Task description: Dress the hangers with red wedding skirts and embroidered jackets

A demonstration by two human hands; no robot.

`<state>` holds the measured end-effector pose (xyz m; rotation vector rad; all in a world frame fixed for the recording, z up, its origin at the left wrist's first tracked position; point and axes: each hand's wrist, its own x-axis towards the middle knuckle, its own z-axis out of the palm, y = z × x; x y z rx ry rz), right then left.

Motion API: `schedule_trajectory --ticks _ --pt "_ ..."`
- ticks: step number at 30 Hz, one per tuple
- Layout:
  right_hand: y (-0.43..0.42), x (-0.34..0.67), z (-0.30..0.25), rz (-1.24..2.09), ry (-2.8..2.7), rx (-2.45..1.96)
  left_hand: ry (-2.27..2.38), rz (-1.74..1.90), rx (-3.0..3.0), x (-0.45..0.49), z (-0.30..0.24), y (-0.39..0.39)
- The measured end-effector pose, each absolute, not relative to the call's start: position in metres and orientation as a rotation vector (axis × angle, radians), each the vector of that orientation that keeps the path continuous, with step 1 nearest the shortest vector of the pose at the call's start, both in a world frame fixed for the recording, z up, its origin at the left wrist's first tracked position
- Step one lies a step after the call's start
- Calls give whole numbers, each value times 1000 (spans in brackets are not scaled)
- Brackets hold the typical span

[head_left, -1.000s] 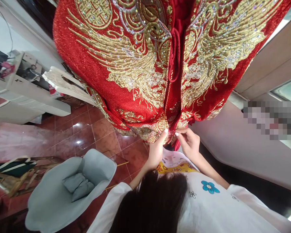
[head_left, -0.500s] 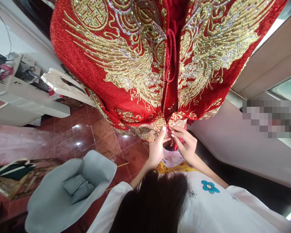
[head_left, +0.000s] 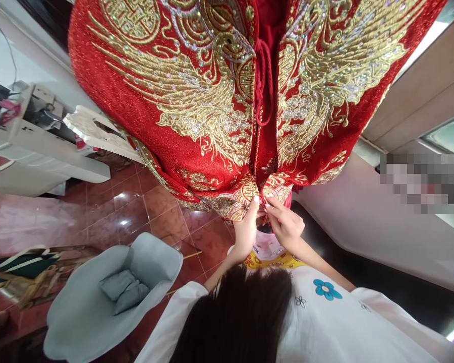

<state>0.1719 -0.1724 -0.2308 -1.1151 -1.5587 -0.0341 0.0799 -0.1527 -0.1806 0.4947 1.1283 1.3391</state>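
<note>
A red jacket [head_left: 196,156] with gold embroidery and shiny beads hangs in front of me, its front parted down the middle. A red cord loop [head_left: 264,85] dangles at the opening. My left hand [head_left: 245,229] grips the lower front corner of the left panel, thumb on the outer face and the other fingers mostly hidden behind it. Close beside it, my right hand [head_left: 287,222] is closed, thumb and fingers pinched at the inner edge of the right panel's hem. Whatever small piece may lie between those fingertips is too hidden to make out.
A grey chair [head_left: 79,297] with a small cushion [head_left: 124,291] stands at the lower left on red floor tiles [head_left: 166,219]. White furniture [head_left: 56,156] is at the left. A black seat or bench surface [head_left: 382,287] lies at the right, by a pale wall [head_left: 363,206].
The right hand has turned slightly and its fingers have curled in more at the hem. The jacket appears shifted a little left and up. The left hand keeps its grip.
</note>
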Motion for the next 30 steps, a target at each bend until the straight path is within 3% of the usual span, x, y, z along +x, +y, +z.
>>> schedule_trajectory --ticks 23,30 --pt "-164 166 -237 7 -1488 -1172 1128 1200 573 67 -202 -156" --pt "-160 183 -223 85 -1728 -1094 1089 1230 452 70 -209 -164"
